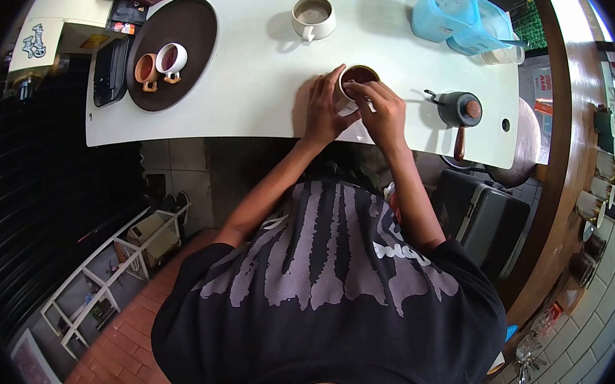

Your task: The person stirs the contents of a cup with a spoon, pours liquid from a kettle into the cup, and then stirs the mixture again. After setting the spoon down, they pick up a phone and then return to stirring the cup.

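Near the front edge of the white table, a pale cup [345, 102] with dark reddish contents stands between my hands. My left hand [322, 110] is wrapped around its left side. The fingers of my right hand [380, 107] are pinched together over the cup's opening; whatever they hold, if anything, is too small to make out. Farther back is a cream mug [314, 21] with a greyish-brown inside, its handle toward me. To the right of my hands stands a dark grey pot [458, 108] with a wooden knob and a wooden handle.
On the left, a round dark tray [189, 45] bears a white cup [171, 58] and a brown cup [146, 69]. Beside it lies a black device [110, 72]. Light-blue containers [442, 18] stand at the back right. A wooden-edged shelf [548, 211] with cups runs along the right.
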{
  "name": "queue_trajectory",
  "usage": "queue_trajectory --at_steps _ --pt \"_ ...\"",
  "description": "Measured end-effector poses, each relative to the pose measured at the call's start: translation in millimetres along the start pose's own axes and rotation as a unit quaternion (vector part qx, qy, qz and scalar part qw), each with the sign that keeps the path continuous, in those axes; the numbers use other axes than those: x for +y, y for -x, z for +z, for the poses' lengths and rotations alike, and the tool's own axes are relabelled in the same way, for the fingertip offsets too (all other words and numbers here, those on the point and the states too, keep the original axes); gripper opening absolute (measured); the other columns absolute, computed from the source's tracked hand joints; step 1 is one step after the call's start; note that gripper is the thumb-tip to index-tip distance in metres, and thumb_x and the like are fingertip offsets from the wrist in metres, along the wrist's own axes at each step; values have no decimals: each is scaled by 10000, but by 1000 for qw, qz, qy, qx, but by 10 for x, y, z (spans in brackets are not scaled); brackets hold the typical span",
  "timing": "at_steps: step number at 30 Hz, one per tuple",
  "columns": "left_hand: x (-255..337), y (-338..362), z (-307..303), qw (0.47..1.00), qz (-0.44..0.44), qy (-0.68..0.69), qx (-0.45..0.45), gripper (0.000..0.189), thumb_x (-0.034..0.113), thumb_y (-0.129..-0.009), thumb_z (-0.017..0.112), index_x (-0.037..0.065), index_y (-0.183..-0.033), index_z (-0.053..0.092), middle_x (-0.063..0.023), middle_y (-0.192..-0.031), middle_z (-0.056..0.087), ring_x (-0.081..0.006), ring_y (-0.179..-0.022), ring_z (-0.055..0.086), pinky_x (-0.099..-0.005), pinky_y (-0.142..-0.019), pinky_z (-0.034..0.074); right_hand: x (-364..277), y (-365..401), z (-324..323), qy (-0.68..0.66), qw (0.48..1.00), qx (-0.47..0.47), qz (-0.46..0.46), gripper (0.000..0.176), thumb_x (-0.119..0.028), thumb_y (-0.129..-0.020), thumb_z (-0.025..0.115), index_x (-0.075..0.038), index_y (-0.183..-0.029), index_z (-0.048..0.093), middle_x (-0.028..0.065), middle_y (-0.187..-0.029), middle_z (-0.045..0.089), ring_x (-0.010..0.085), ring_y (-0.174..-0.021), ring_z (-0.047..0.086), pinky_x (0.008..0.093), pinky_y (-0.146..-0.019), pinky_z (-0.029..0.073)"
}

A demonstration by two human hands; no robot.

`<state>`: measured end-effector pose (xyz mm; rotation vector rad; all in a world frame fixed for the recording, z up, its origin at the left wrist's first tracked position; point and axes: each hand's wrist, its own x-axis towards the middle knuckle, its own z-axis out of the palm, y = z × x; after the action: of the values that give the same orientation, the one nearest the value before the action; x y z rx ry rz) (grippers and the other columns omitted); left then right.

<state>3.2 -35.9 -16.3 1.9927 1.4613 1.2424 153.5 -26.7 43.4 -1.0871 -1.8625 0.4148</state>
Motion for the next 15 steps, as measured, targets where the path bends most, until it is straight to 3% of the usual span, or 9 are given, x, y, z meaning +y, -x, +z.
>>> queue_trajectory --at_steps 4,6,11,15 --pt "35 -23 -26 1000 -17 21 -15 967 357 -726 902 51 -1511 428 -177 -1353 598 -387 -1241 568 -520 -1117 389 99 -94 94 32 999 14 9 198 -1 -844 726 -59 -1030 763 86 -925 734 269 -837 691 372 -729 563" --pt "61 -22 -34 1000 -10 12 -11 993 286 -700 936 70 -1518 417 -180 -1328 594 -396 -1235 562 -499 -1050 456 107 -91 3 62 998 18 11 185 -7 -849 726 -58 -1024 761 83 -912 729 266 -826 684 372 -726 558" --pt "60 -26 -12 1000 -15 10 -2 963 347 -729 915 53 -1508 430 -182 -1337 595 -384 -1230 569 -502 -1072 433 79 6 -200 96 995 15 30 123 -55 -884 715 -86 -998 746 63 -862 692 252 -804 659 381 -699 540" --pt "57 -24 -35 1000 -23 15 -16 951 360 -737 902 46 -1503 434 -178 -1341 595 -383 -1230 567 -515 -1104 400 -31 76 -116 2 996 8 88 127 -67 -886 722 -69 -1008 757 80 -869 708 275 -809 689 383 -710 549"
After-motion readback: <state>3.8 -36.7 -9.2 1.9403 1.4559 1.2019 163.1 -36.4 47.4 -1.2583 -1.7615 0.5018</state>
